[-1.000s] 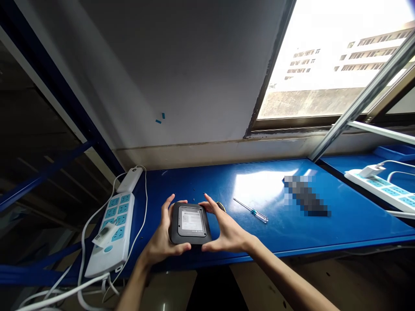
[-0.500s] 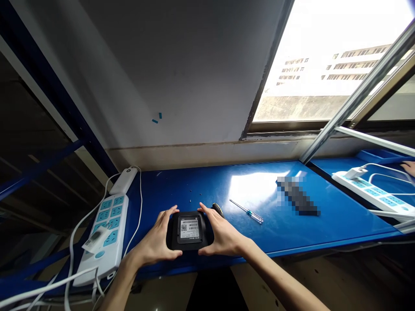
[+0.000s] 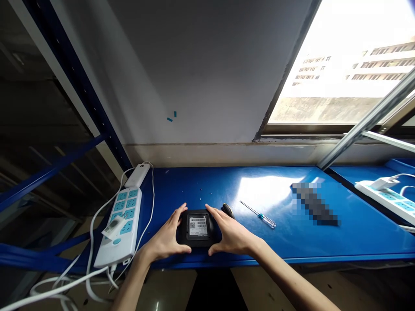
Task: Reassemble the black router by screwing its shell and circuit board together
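Note:
A black box-shaped electronic device (image 3: 184, 235) lies face down near the front edge of the blue table, its white label with a QR code and barcodes turned up. My left hand (image 3: 166, 238) grips its left side, thumb at the near edge and fingers at the far edge. On the opposite side, my right hand (image 3: 231, 235) holds it the same way. Just beyond my right fingers is a small dark object (image 3: 228, 210), partly hidden. A screwdriver (image 3: 258, 214) with a clear blue handle lies to the right. Several tiny dark bits, perhaps screws (image 3: 200, 199), are scattered behind the device.
On the left stands a white power strip (image 3: 131, 224) with a paper tag on it and loose cables around. A pixelated dark item (image 3: 317, 206) lies on the table's right part. Another power strip (image 3: 389, 201) sits beyond the metal post (image 3: 356, 140). A wall closes off the back.
The camera view has turned left, so the surroundings appear farther right. Both hands stay around the device. The co-worker's hand at the far right has left the view.

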{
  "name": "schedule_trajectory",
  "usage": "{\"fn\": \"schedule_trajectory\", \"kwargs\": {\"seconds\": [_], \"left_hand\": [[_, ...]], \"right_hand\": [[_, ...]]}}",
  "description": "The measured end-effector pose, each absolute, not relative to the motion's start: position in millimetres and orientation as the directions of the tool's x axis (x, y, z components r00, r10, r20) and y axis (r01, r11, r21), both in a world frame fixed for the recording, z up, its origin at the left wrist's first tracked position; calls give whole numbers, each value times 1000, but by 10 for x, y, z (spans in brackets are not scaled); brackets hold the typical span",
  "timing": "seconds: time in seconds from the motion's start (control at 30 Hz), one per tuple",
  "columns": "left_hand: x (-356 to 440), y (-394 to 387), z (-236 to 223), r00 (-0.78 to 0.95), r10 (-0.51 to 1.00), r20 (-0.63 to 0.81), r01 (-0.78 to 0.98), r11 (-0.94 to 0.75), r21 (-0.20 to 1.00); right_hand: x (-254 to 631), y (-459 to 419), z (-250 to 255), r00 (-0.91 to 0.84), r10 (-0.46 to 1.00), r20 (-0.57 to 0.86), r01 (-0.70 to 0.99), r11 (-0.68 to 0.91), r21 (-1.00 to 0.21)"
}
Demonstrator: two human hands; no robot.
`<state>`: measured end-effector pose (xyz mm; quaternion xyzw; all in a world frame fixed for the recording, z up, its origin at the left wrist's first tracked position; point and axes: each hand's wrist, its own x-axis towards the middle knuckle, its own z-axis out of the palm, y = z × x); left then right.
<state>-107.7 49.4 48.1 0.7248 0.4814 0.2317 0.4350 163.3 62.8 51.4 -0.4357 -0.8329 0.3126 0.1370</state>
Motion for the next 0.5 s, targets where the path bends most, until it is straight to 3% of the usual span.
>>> {"fn": "schedule_trajectory", "kwargs": {"seconds": [0.1, 0.33, 0.5], "left_hand": [[-1082, 492, 483, 438, 895, -78, 495, -168, 853], [-1019, 516, 518, 420, 887, -194, 681, -167, 713], [-911, 572, 602, 428, 877, -220, 747, -206, 632]], "right_hand": [[1625, 622, 539, -587, 807, -70, 658, 424, -622], [1530, 667, 666, -533, 819, -215, 773, 368, -517], [1290, 747, 845, -489, 810, -324, 865, 401, -303]]}}
